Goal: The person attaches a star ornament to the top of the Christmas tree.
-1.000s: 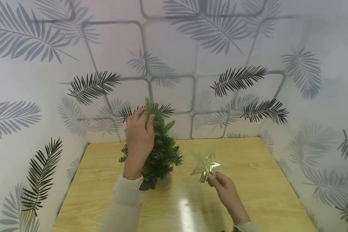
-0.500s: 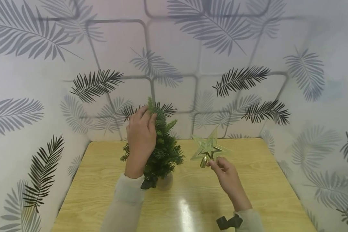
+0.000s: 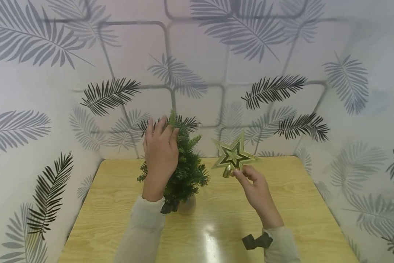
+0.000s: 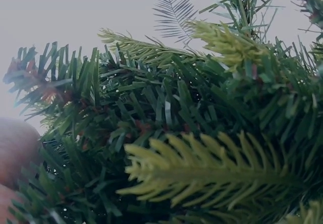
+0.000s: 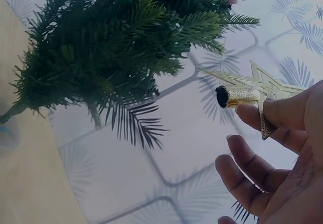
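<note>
Gold star (image 3: pixel 233 156) is up higher now, right hand (image 3: pixel 258 191) pinching a lower point, left hand (image 3: pixel 160 153), fingers apart, left of the tree (image 3: pixel 187 170), so I'd keep the tube (image 3: pixel 227 171) finger-free.

Pale walls (image 3: pixel 197 44) rise on three sides here, grey and black fronds (image 3: pixel 274 90) all across them, and white glare (image 3: pixel 210 241) streaks this wood-grained tabletop (image 3: pixel 308 215)!

Before me is a yellow wood-grain table (image 3: pixel 118 204), its far corners rounded. On it I see a small, bushy, dark-green artificial fir tree (image 3: pixel 191 173) standing on a brownish rounded base (image 3: pixel 188 207), somewhat nearer the left edge than the right.
</note>
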{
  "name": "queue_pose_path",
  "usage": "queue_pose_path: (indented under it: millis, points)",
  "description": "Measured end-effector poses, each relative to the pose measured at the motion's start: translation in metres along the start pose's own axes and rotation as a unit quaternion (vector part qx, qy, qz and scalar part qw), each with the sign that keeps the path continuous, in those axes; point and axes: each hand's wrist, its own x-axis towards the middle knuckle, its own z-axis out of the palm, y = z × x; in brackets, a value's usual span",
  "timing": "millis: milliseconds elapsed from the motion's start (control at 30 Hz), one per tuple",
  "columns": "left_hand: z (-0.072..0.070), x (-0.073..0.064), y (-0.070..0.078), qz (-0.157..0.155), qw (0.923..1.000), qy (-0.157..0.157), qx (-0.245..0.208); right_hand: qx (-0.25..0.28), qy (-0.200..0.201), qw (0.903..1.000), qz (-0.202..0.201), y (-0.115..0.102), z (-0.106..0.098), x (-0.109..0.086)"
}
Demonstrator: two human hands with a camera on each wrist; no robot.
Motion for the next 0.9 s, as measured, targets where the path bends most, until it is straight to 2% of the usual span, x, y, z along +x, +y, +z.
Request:
queue_pose_path:
  millis: [167, 333, 533, 900]
  points:
    - [-0.001, 0.001, 0.0, -0.001, 1.0, -0.007, -0.002, 0.006, 0.006, 0.9999, -0.008, -0.012, -0.001, 0.011]
    - [-0.002, 0.002, 0.0, -0.003, 0.9998, -0.016, -0.008, 0.038, 0.002, 0.9992, -0.014, -0.024, 0.003, 0.022]
    - [0.0, -0.002, -0.003, -0.012, 0.9997, -0.018, -0.007, 0.051, -0.007, 0.9974, -0.051, -0.038, 0.01, 0.032]
    - [-0.001, 0.002, -0.001, 0.003, 1.0, -0.008, 0.005, 0.053, 0.005, 0.992, -0.114, -0.076, 0.007, 0.06]
